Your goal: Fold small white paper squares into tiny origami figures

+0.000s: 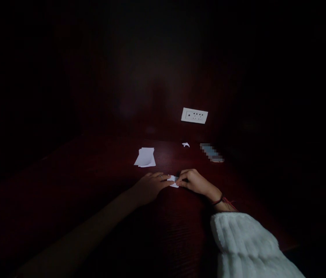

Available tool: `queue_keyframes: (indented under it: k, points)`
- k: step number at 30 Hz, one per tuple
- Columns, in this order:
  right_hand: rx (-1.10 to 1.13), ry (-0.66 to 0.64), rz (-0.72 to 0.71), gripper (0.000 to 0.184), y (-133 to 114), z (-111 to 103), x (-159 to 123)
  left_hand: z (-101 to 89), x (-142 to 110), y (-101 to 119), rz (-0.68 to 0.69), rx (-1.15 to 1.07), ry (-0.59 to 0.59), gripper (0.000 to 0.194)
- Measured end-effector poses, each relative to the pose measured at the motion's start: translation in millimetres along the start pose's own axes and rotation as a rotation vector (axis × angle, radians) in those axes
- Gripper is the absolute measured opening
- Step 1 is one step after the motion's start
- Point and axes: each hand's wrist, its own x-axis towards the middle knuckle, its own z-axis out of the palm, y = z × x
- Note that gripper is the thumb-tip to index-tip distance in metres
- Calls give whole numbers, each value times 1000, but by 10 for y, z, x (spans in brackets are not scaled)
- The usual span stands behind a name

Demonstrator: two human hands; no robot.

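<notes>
A small white piece of paper [174, 180] lies on the dark red wooden table [93, 185] between my two hands. My left hand [150, 186] rests on the table with its fingers pressed flat on the paper's left end. My right hand [195, 182], fingers curled, pinches the paper's right end. A white ribbed sleeve [246, 243] and a red wrist cord [220, 200] show on my right arm.
A small stack of white sheets [145, 157] lies beyond my left hand. A tiny white paper scrap [185, 144] and a phone [211, 153] lie farther back on the right. A white socket plate [194, 115] sits behind them. The surroundings are very dark.
</notes>
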Motion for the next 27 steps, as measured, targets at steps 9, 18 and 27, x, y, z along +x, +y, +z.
queue_keyframes:
  k: [9, 18, 27]
  points:
    - [-214, -106, -44, 22, -94, -80, -21, -14, 1, 17, -13, -15, -5, 46]
    - [-291, -114, 2, 20, -50, -133, -88, 33, 15, -19, -24, -1, -1, 45]
    - [-184, -113, -21, 28, -44, -68, -57, 59, -11, -53, 11, -20, 18, 51]
